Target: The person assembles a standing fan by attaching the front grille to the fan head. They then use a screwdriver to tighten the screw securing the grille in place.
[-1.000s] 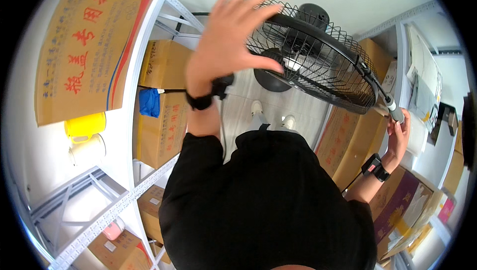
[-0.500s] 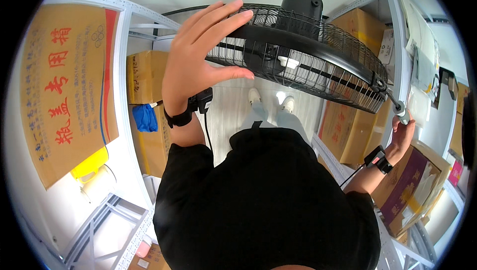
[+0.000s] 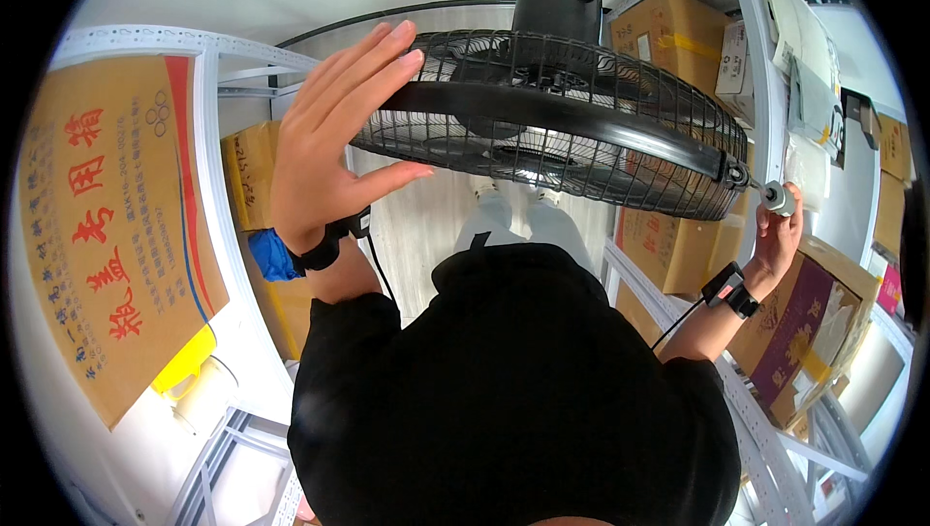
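Note:
A black electric fan (image 3: 542, 105) with a round wire cage is seen nearly edge-on in front of me, its motor housing on the far side. My left hand (image 3: 334, 129) straddles the cage's left edge, fingers stretched along the far side and thumb on the near side. At the right end of the rim, a clamp (image 3: 733, 170) meets the thin metal shaft of a grey-handled screwdriver (image 3: 778, 199). My right hand (image 3: 778, 235) grips that handle with its fingertips. Where exactly the tip sits is too small to tell.
Metal racks (image 3: 205, 139) stand close on both sides, with a large cardboard box (image 3: 121, 235) at left and more boxes (image 3: 668, 245) at right. A blue cloth-like item (image 3: 271, 255) hangs at left. A black cable (image 3: 407, 11) runs along the far wall.
The fan and my left hand have shifted left in view, and the hand sits lower. My right hand stays at the clamp with the screwdriver. The view itself has also shifted.

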### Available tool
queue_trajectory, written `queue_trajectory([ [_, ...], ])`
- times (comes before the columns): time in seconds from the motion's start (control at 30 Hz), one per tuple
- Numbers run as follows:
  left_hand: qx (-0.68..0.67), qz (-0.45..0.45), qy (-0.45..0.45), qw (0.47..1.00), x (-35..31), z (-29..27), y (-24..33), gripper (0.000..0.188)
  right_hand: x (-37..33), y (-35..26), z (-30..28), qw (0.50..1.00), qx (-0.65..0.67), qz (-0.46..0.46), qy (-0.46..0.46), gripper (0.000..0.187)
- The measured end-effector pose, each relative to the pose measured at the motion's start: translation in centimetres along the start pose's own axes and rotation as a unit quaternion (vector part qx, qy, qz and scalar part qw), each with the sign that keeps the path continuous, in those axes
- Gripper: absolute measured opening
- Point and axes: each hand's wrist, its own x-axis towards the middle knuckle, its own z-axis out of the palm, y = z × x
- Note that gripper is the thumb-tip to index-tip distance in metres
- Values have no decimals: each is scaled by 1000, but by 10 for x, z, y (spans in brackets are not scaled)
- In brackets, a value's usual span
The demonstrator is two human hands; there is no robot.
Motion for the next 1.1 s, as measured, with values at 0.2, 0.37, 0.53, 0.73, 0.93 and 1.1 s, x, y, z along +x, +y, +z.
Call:
queue_trajectory([
  [0.2,15,-8,-5,1000,-1,2,0,74,2,-4,-1,996,2,88,27,56],
  [0.37,9,0,-2,1000,3,4,-1,74,3,13,-17,997,3,72,-4,79],
  [0.53,16,5,-6,1000,6,3,-1,73,2,1,9,999,-25,25,23,75],
  [0.73,27,7,-8,1000,6,4,3,72,-1,-3,10,1000,-22,-16,0,68],
  [0.93,24,0,-4,1000,7,7,4,72,-2,22,-36,993,92,28,-62,65],
  [1.1,34,1,-7,999,7,7,5,73,-2,11,7,997,29,-16,69,68],
])
